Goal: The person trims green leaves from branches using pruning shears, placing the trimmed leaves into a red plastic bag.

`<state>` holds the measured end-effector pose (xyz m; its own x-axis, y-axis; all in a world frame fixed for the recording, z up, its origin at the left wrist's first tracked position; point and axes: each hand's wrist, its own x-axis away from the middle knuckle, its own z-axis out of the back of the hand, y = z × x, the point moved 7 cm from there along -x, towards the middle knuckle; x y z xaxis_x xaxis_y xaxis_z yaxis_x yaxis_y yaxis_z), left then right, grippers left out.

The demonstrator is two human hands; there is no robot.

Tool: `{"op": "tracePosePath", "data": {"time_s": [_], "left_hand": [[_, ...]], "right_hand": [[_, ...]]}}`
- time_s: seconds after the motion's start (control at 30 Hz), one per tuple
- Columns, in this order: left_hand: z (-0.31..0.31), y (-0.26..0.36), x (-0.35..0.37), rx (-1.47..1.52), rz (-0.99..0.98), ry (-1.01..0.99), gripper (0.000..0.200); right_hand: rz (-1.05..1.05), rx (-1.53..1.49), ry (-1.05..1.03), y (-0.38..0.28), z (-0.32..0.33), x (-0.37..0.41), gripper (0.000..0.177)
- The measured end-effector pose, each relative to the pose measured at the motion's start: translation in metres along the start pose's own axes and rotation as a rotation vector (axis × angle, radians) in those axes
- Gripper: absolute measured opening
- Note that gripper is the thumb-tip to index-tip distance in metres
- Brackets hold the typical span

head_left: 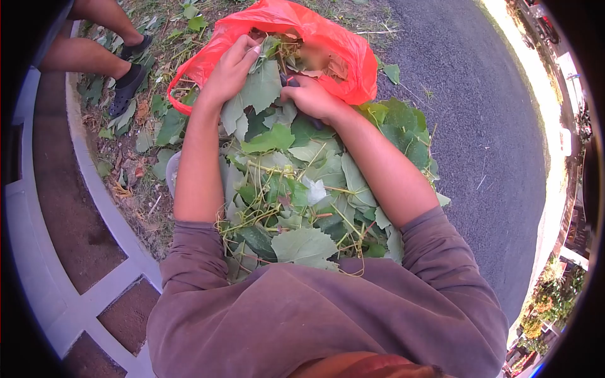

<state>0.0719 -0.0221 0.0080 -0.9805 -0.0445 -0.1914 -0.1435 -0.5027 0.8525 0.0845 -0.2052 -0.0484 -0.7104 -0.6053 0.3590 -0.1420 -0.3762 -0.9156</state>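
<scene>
My left hand (232, 70) pinches the stem end of a bunch of green leaves (261, 87) at the mouth of a red plastic bag (353, 53). Just to the right, my right hand (310, 97) is closed round a tool with dark handles (291, 82), perhaps clippers; its blades are hard to make out among the stems. Brown, dry leaves show inside the bag. Between my forearms lies a large heap of cut vine leaves and thin stems (302, 195), with the rim of a pale container (171, 173) peeking out at its left side.
Another person's legs (94, 58) in dark clogs stand at the upper left, on ground strewn with leaves. A curved concrete curb (94, 183) runs down the left. Grey asphalt (479, 145) stretches along the right, with plants beyond it at the lower right.
</scene>
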Motion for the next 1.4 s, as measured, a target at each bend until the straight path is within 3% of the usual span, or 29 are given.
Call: {"op": "tracePosePath", "data": {"time_s": [0.23,0.3,0.4,0.57,0.67,0.87,0.97,1.03,1.1,1.2,1.4], "left_hand": [[-0.018,0.028,0.003,-0.305,-0.108,-0.007,0.021],[-0.021,0.024,0.005,-0.365,0.022,-0.11,0.021],[-0.021,0.026,0.005,-0.398,0.017,-0.088,0.02],[-0.023,0.024,0.003,-0.36,-0.001,-0.035,0.021],[-0.024,0.028,0.003,-0.356,-0.007,0.003,0.022],[-0.02,0.037,0.005,-0.304,-0.047,0.038,0.024],[-0.019,0.032,0.002,-0.25,-0.053,0.046,0.026],[-0.018,0.025,0.002,-0.23,-0.038,0.053,0.027],[-0.019,0.017,0.004,-0.118,-0.009,0.068,0.029],[-0.019,0.021,0.006,-0.107,-0.109,0.057,0.032],[-0.009,0.023,0.007,-0.128,-0.079,0.039,0.033]], "right_hand": [[0.012,-0.008,0.018,0.004,0.002,-0.002,0.032],[-0.002,-0.007,0.029,0.004,0.002,-0.003,0.03],[-0.007,-0.044,0.051,0.005,0.0,-0.006,0.027],[0.062,-0.07,0.047,-0.001,-0.002,-0.002,0.023],[-0.002,-0.021,0.011,-0.01,-0.002,0.005,0.022],[0.122,0.055,0.16,-0.008,0.003,0.001,0.026],[0.105,-0.008,0.135,0.003,0.001,-0.008,0.029],[0.045,-0.208,0.065,0.007,-0.003,-0.009,0.031],[0.052,-0.22,0.059,0.015,-0.006,-0.019,0.031],[0.045,-0.252,0.069,0.025,-0.003,-0.023,0.031],[0.003,-0.219,0.047,0.016,0.0,-0.016,0.033]]}}
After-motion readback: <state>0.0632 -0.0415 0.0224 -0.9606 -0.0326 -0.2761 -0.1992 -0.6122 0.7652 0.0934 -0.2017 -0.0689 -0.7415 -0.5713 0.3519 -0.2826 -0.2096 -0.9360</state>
